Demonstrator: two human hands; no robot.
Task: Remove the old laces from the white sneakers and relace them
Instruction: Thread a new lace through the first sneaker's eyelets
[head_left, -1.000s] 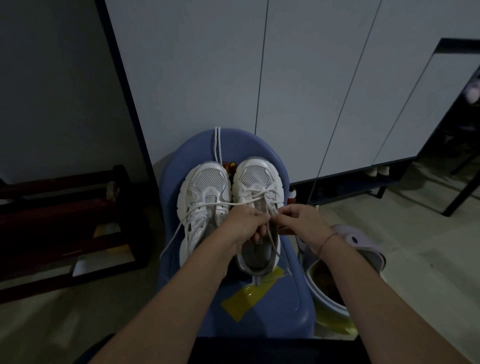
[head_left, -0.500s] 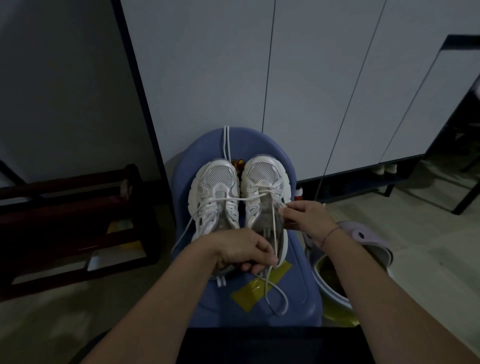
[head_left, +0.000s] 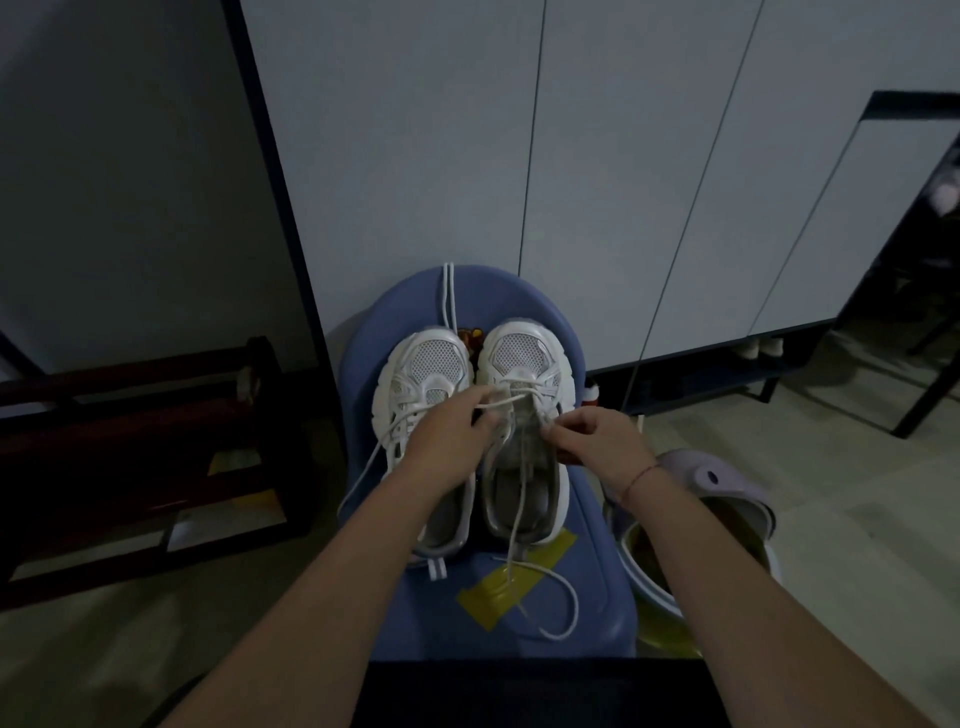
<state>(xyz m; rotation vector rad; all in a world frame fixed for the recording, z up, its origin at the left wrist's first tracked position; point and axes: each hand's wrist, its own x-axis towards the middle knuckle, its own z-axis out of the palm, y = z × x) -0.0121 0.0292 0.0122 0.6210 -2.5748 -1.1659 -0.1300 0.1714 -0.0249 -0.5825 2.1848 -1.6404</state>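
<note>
Lace (head_left: 505, 403) on the right sneaker (head_left: 519, 353) sits pinched by left hand (head_left: 447, 441) and right hand (head_left: 597, 441), fingers curled

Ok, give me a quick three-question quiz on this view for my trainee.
1. True or false: the sneakers stand on the blue stool.
2. The loose lace trails across: A) yellow tape, B) the floor, C) the purple clog.
3. Which hand wears the red wrist string?
Key: 1 true; 2 A; 3 the right hand.
</note>
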